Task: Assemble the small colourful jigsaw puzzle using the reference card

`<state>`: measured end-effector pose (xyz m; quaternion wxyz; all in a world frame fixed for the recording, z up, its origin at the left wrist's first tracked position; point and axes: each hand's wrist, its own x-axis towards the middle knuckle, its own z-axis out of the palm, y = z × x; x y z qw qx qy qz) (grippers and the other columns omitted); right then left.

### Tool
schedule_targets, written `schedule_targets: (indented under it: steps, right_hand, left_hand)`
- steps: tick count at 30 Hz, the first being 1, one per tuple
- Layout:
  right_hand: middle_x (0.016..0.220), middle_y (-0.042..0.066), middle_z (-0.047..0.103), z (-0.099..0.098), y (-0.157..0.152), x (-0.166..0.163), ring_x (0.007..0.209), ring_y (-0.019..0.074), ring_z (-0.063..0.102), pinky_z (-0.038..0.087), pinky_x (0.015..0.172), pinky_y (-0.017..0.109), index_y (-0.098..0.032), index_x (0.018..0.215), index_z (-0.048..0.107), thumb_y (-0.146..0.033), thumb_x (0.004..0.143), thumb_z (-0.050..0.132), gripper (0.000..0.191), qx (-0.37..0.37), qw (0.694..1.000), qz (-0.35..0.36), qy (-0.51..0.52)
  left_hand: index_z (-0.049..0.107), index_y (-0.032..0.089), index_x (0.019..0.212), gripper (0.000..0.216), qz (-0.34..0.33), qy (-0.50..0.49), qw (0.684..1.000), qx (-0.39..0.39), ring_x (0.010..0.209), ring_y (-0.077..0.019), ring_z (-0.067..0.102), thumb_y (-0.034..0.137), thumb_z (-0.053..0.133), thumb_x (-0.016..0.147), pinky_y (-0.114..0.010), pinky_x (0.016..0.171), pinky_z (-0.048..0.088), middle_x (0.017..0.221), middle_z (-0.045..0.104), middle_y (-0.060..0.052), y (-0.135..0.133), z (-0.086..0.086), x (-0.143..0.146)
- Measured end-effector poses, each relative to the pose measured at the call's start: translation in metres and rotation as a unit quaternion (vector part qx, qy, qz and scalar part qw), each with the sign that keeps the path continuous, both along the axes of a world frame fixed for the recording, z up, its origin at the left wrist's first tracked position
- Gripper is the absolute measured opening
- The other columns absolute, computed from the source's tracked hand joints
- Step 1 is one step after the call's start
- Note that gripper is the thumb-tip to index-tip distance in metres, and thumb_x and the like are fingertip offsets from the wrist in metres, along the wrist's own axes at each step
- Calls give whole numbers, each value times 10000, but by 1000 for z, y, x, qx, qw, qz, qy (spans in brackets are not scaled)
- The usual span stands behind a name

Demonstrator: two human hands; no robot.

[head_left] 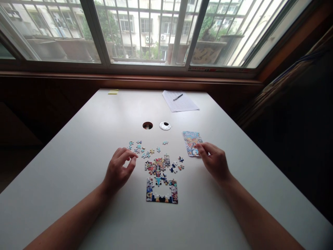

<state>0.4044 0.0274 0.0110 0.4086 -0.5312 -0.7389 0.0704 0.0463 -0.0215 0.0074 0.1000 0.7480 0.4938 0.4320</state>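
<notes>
My left hand [120,169] is at the left of the puzzle, with thumb and forefinger tips brought together. Anything between them is too small to make out. Loose jigsaw pieces [145,155] lie scattered just beyond its fingertips. My right hand [214,161] is closed in a pinch over the lower right edge of a colourful picture card [189,139]; what the fingertips grip is hidden. Between the hands lies a joined cluster of pieces [158,165]. Nearer to me is a partly joined puzzle frame [174,198], its middle showing the white table. Several dark pieces [173,167] sit right of the cluster.
The white table [78,149] has a round cable hole [147,125] with a silver cover [164,126] beside it. Farther back lie a paper sheet [184,104] with a pen [178,97] on it and a yellow sticky note [113,92]. A barred window stands behind the table.
</notes>
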Motion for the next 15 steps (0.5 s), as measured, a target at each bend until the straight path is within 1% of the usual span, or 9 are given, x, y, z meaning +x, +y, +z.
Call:
schedule_targets:
  steps: [4,8,11,15]
  right_hand:
    - [820,55,700,-1,0,-1,745,194,643,479,716,308,-205,844,692,-379,989,515,287,-5,1000,12,-8]
    - [805,52,688,-2,-1,-2,734,190,626,475,711,310,-207,861,691,-365,991,518,268,-7,999,26,-19]
    - [853,58,690,-3,-2,-4,787,194,631,485,744,314,-212,899,688,-323,993,522,221,-5,999,47,-26]
    - [877,61,680,-4,-4,-11,811,197,623,495,792,332,-210,962,698,-287,984,541,176,-2,995,81,-51]
  left_hand:
    - [663,201,886,137,1,10,1000,-6,780,-171,539,183,540,945,-319,699,476,857,623,-32,1,0,0]
    - [693,214,939,149,-15,50,999,3,858,-195,554,176,549,940,-356,789,493,907,648,-41,2,-1,0]
    - [722,248,1038,202,-27,101,994,23,950,-220,548,163,578,925,-385,857,492,983,678,-41,2,-4,1]
    - [683,265,1205,315,-57,169,984,26,1088,-243,523,154,584,927,-425,961,483,1146,706,-25,3,-8,2]
